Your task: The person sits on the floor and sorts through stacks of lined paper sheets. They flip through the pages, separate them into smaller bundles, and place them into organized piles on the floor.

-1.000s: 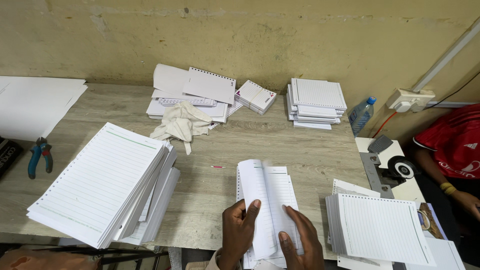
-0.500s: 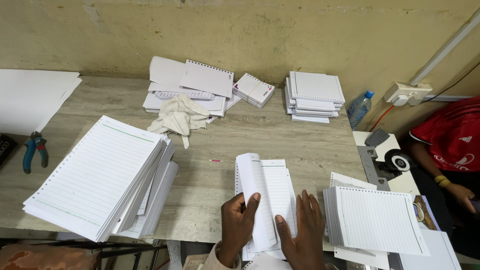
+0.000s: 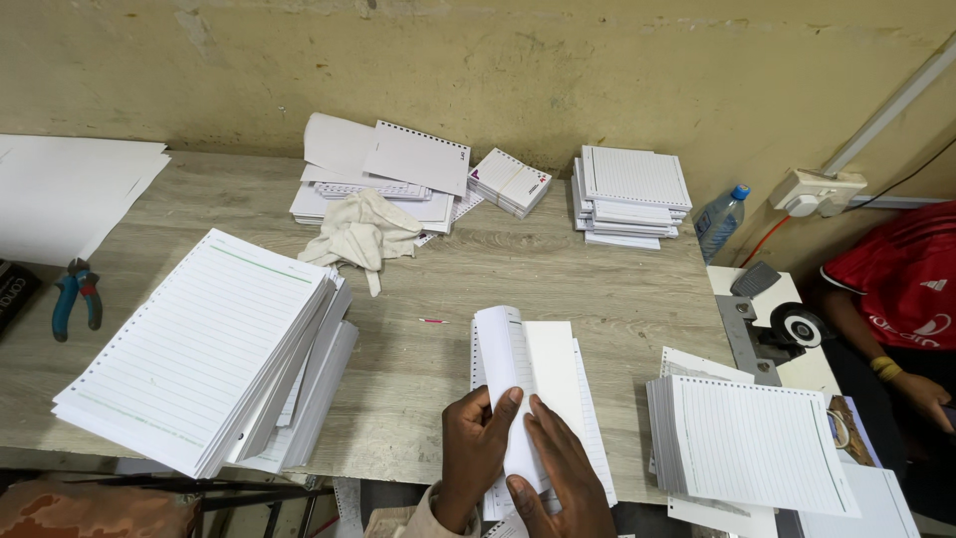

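- Desk: a big stack of ruled sheets sits at my front left corner, untouched; a smaller punched stack sits at the front right edge.
- Bound pads line the back edge, so some look finished.
- Sheaf at the front edge, middle: my left hand curls its fingers round the raised fold, gripping it; my right hand lies flat, fingers spread on the pages.

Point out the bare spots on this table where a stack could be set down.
Bare wood lies between the white cloth, the big lined stack and the sheets under both hands; also below the far pile. The back wall edge and right end by the punched stack are crowded.
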